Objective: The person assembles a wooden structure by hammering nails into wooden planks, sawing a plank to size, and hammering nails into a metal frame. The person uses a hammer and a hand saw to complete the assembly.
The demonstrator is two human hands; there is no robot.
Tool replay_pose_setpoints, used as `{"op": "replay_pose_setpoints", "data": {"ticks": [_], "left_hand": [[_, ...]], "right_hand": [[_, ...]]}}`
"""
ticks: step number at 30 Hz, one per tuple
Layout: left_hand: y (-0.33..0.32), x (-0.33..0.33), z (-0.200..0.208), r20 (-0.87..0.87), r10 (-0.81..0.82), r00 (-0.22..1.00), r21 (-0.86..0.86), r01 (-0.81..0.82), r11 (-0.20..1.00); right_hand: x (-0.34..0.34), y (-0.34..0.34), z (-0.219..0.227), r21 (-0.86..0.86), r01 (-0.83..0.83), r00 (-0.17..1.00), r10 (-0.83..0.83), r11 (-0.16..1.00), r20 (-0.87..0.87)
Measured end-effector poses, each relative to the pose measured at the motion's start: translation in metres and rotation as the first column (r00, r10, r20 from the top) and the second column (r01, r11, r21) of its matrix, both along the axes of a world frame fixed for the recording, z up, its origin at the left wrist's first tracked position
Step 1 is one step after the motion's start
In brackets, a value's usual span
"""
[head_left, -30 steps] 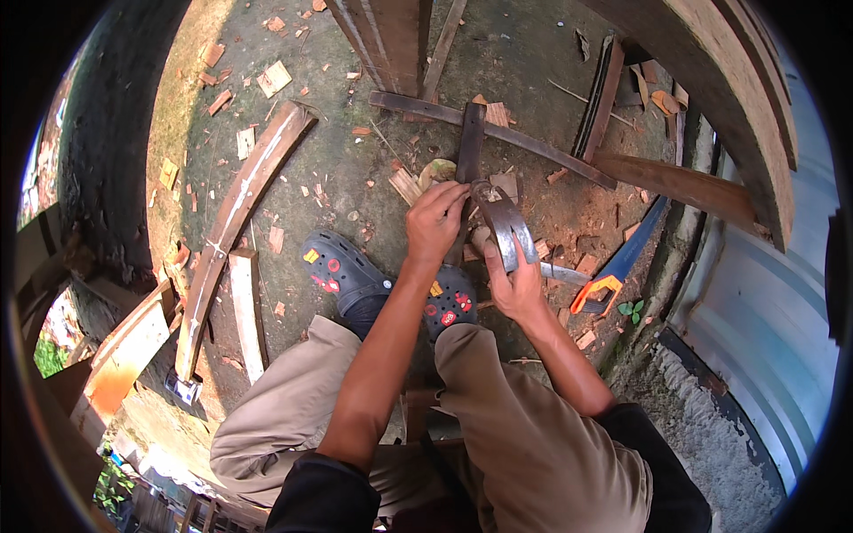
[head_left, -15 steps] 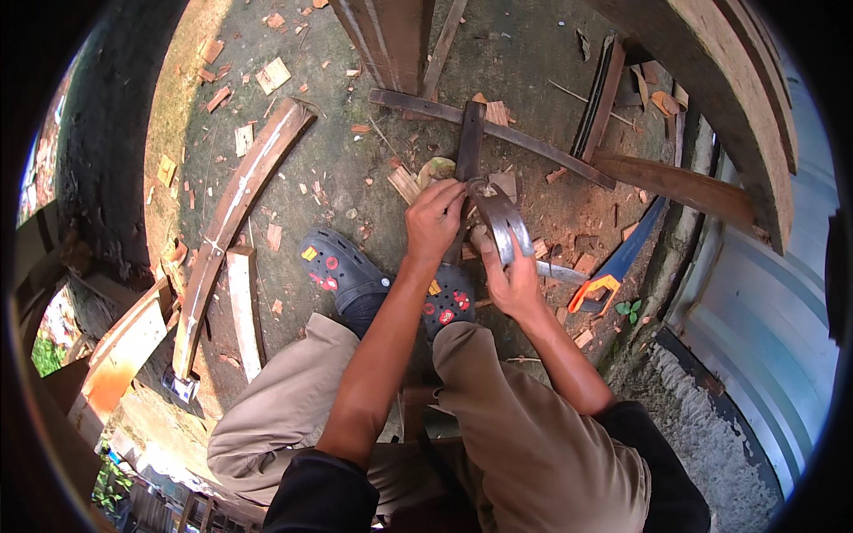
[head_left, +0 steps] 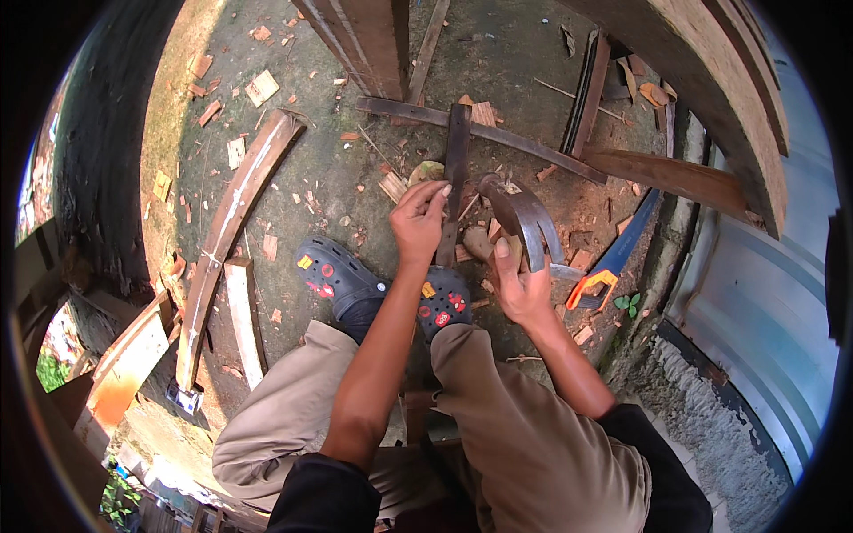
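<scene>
In my right hand (head_left: 524, 289) is a claw hammer (head_left: 515, 211), its fingers closed around the handle. The hammer's metal head is raised over the ground, a little to the right of a dark wooden strip (head_left: 456, 147). My left hand (head_left: 419, 222) is at the strip's left edge, thumb and fingertips pinched together against it. Whatever those fingertips hold is too small or hidden to make out. This short strip crosses a longer dark wooden bar (head_left: 524, 140), and its near end lies by the toe of my right clog (head_left: 446, 302).
A handsaw (head_left: 617, 258) with an orange handle lies at right, beside a wall edge. Long wooden pieces (head_left: 227, 231) rest on the ground at left. A wooden post (head_left: 369, 44) stands ahead, and a curved beam (head_left: 711, 107) overhangs the upper right. Wood chips (head_left: 262, 87) are scattered about.
The hammer head has moved away from my left fingertips, opening a gap between them. My left hand stays pinched at the strip. The whole view has shifted slightly.
</scene>
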State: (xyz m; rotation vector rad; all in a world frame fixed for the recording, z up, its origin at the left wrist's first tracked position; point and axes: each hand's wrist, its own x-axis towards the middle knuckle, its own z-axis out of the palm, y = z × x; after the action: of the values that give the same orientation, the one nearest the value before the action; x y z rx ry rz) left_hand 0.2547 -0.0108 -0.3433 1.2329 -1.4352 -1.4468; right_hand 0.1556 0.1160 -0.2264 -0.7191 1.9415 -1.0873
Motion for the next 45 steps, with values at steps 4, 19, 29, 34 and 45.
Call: {"op": "replay_pose_setpoints", "data": {"ticks": [4, 19, 29, 34, 45], "left_hand": [[-0.003, 0.001, 0.002, -0.197, 0.213, 0.957, 0.361, -0.131, 0.923], [0.007, -0.008, 0.011, 0.048, 0.013, 0.999, 0.072, -0.016, 0.997], [0.011, -0.008, 0.006, 0.124, 0.010, 0.992, -0.127, 0.006, 0.992], [0.010, -0.009, 0.010, 0.166, -0.011, 0.986, -0.180, 0.042, 0.983], [0.007, -0.004, 0.008, 0.163, -0.041, 0.986, -0.172, 0.069, 0.983]], "right_hand": [[-0.011, 0.014, -0.010, 0.128, 0.004, 0.999, -0.010, 0.992, 0.050], [0.001, 0.042, -0.022, 0.213, 0.076, 0.995, -0.088, 0.974, 0.048], [0.003, 0.034, -0.028, 0.200, 0.111, 0.990, -0.127, 0.973, 0.069], [0.004, 0.036, -0.030, 0.195, 0.064, 0.995, -0.077, 0.979, 0.062], [0.009, 0.034, -0.035, 0.214, 0.087, 0.985, -0.117, 0.973, 0.130]]}}
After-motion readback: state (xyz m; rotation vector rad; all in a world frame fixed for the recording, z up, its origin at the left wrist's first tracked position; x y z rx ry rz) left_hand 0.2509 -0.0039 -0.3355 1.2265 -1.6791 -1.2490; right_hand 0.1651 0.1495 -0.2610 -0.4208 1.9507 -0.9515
